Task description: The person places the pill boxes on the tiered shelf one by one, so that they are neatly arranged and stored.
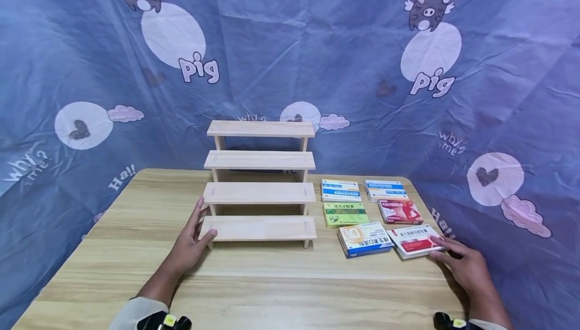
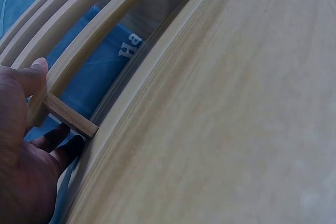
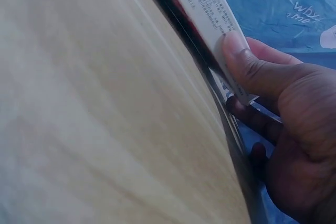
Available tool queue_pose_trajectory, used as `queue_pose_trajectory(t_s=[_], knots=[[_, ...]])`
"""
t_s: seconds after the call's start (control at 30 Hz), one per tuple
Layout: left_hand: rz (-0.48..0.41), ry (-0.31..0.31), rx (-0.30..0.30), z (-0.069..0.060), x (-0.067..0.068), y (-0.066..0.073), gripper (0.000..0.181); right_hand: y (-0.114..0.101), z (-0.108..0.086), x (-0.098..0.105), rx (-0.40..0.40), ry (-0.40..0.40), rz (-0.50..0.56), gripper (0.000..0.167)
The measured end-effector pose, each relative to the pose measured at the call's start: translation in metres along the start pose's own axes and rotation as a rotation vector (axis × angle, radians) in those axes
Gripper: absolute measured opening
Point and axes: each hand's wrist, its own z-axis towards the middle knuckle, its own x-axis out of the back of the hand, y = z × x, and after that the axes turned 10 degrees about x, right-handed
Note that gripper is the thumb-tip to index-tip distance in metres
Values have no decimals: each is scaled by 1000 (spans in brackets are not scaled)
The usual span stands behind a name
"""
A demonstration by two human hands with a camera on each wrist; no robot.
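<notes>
A four-tier wooden step rack [image 1: 259, 228] stands on the table. My left hand [image 1: 188, 243] grips its left end, the thumb over the lowest step and the other fingers along the side. In the left wrist view, the thumb of the left hand [image 2: 26, 124] lies on the step's end near a short leg [image 2: 71, 116]. At the right, my right hand [image 1: 464, 264] pinches the right end of a white-and-red medicine box [image 1: 414, 242]. The right wrist view shows the right thumb on the printed side of the medicine box [image 3: 202, 11]; some fingers are partly hidden behind it.
Left of the held box lies a blue-and-white vitamin D box [image 1: 364, 239]. Behind are a green box [image 1: 346, 214], a red box [image 1: 401, 211] and two blue-and-white boxes [image 1: 341, 190]. A blue patterned cloth [image 1: 290, 58] hangs behind the wooden table [image 1: 290, 295].
</notes>
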Motion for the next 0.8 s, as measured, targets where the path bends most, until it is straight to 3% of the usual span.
queue_pose_trajectory(t_s=[0.2,0.57,0.8], knots=[[8,1,17,2,0,1,95,0,-2,2,-25,28,78,52],[-1,2,21,3,1,1,95,-8,-3,-2,13,145,124,45],[6,-7,22,2,0,-1,95,-26,-1,-9,-55,229,127,43]])
